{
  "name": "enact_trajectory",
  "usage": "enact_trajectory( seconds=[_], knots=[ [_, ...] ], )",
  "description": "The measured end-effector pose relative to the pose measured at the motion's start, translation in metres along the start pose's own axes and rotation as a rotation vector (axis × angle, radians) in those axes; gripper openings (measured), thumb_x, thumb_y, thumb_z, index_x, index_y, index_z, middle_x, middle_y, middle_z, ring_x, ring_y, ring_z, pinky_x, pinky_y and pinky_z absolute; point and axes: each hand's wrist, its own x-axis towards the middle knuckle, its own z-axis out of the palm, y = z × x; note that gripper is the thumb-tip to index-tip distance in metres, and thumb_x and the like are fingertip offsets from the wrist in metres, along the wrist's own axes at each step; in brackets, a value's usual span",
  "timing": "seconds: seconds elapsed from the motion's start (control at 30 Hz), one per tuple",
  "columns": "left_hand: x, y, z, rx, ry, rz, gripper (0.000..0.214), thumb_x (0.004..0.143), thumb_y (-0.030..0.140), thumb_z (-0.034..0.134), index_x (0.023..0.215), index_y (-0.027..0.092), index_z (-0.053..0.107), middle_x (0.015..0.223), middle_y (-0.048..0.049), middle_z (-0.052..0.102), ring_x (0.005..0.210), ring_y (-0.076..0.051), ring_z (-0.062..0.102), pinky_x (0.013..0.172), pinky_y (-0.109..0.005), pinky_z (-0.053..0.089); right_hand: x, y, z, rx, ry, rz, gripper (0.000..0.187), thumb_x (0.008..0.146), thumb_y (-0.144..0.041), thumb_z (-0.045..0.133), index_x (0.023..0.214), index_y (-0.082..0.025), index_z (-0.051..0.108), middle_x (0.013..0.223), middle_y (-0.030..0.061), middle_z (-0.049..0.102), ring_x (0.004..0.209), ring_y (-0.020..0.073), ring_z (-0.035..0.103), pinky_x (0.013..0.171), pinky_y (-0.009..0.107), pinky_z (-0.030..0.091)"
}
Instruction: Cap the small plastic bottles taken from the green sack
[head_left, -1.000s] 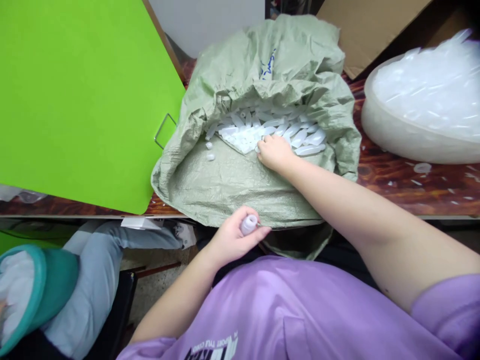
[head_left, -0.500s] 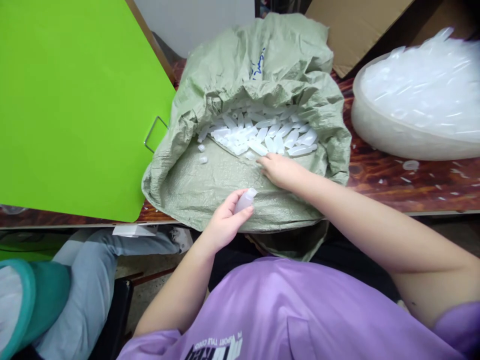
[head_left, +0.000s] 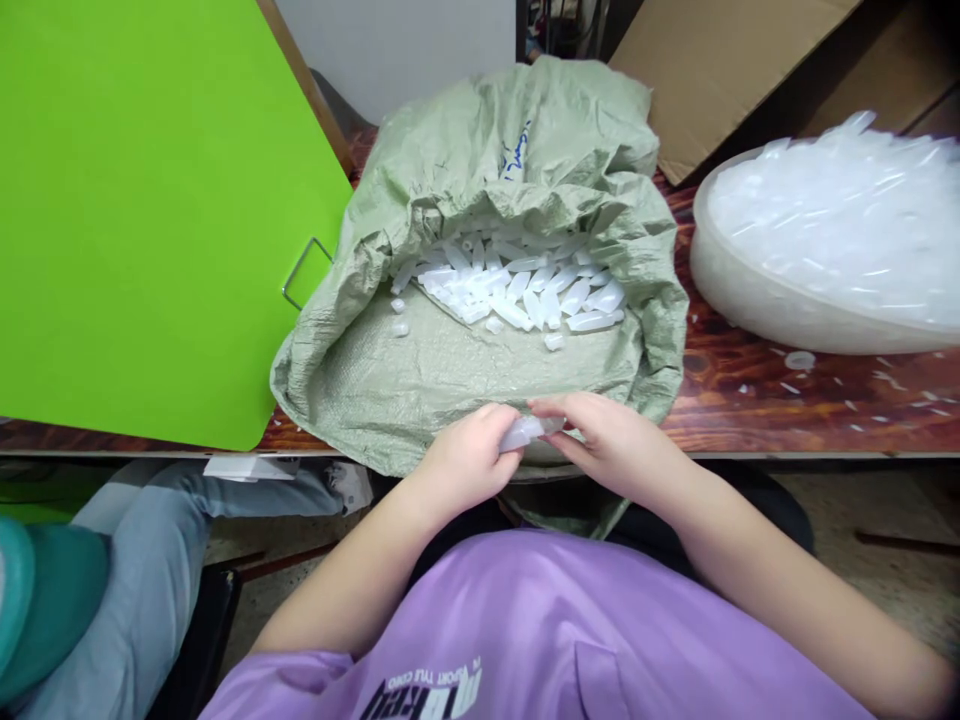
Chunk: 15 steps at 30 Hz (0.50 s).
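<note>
By the near edge of the tabletop, the left hand pinches a bottle while the right hand brackets its tip, contact unclear; working that end seemingly calls for steady alignment.

Worn on the head, the camera looks forward and down at the nearby hands.

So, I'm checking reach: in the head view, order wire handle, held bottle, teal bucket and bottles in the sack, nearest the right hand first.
1. Held bottle: in the left hand.
2. Loose bottles: ahead, in the sack.
3. Wire handle: left, beside the sack.
4. Teal bucket: far left.
</note>
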Motion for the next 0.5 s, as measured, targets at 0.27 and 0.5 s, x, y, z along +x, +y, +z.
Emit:
enact_trajectory(
  seconds=[0.27,0.5],
  knots=[
    [0.004,-0.001,-0.002,-0.146,-0.102,-0.098,0.013,0.077,0.024,0.051,0.086,0.017,0.058,0.082,-0.0022,0.061,0.076,-0.016,0.055,0.069,-0.028,0.041,-0.003,-0.002,-0.001,-0.250,-0.001,-0.293,0.030,0.090,-0.017,0.042,0.118,-0.015,0.054,0.101,0.0099,0.060,0.089,0.0182,0.057,0.070,0.030,0.051],
    [0.012,-0.006,-0.017,-0.724,-0.754,-0.158,0.034,0.067,0.046,0.067,0.075,0.015,0.056,0.066,0.0026,0.052,0.060,-0.009,0.047,0.060,-0.022,0.039,-0.012,-0.006,-0.011,-0.268,0.043,-0.583,0.025,0.091,-0.015,0.040,0.107,-0.013,0.060,0.101,0.0097,0.066,0.094,0.0196,0.059,0.075,0.031,0.050]
  ],
)
